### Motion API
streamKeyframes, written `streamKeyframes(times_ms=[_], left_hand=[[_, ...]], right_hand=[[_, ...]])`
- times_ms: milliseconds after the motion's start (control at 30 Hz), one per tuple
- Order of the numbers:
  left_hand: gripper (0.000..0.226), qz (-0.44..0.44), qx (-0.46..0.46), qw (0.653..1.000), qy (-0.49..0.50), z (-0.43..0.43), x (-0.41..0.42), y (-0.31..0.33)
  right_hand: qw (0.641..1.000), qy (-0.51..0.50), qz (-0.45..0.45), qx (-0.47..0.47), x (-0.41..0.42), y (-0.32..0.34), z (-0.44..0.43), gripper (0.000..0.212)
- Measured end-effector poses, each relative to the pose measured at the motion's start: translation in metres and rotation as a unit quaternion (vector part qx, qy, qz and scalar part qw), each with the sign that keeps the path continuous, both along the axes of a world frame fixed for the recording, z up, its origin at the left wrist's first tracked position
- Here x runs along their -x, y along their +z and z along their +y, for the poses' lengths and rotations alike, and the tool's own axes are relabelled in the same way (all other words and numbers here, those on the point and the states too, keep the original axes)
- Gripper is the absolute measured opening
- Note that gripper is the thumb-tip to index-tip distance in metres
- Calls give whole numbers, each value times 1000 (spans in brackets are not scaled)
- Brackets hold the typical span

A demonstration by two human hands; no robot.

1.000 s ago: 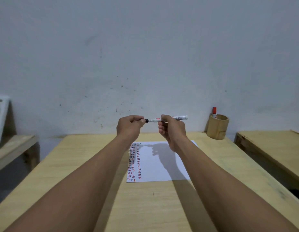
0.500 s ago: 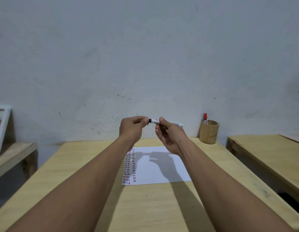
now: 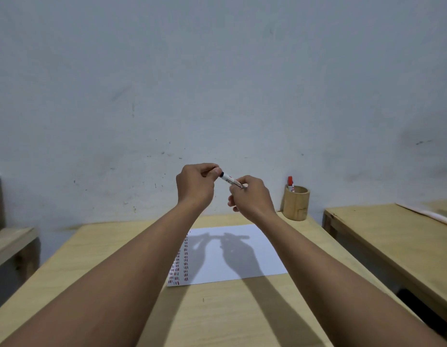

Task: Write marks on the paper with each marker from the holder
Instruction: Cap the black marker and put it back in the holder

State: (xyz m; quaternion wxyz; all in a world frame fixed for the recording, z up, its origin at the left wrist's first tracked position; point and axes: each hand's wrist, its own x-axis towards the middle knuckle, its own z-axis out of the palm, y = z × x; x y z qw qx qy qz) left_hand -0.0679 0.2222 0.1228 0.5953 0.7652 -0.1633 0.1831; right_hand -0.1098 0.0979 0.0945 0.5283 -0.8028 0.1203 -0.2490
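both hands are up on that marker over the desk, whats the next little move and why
Probably pull the hands apart to get the cap off. The left hand pinches the dark cap end of the marker while the right hand grips its barrel, both raised above the paper. Marks fill only the paper's left edge, so writing likely comes next. Whether the cap is already loose cannot be told.

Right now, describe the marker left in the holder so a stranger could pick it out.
On the wooden table, look to the far right corner by the wall for the bamboo holder. The red-capped marker pokes up from its rim, unlike the marker held in the air between both hands.
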Motion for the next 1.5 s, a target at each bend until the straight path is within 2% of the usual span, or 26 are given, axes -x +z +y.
streamKeyframes(times_ms=[133,200,400,633,1067,1233,1367,1500], left_hand=[[18,-13,-17,1000,-11,-17,-2,8],[19,-17,-38,999,-19,-33,-4,10],[25,3,-49,998,-40,-91,-13,-3],[36,69,-117,986,-97,-165,-41,-67],[93,99,-210,960,-157,-264,-85,-126],[62,102,-121,971,-180,-279,-86,-137],[48,122,-60,970,-202,-283,-87,-143],[45,135,-24,966,-218,-283,-90,-145]], right_hand=[[981,-19,33,189,5,3,-22,16],[972,-26,40,230,9,5,-39,18],[977,-69,35,198,2,6,-103,8],[976,-142,21,161,-22,7,-184,15],[966,-195,-36,167,-70,-13,-256,21],[966,-192,29,169,-84,-25,-268,14],[957,-193,100,193,-93,-35,-274,24],[951,-194,143,193,-102,-42,-276,20]])
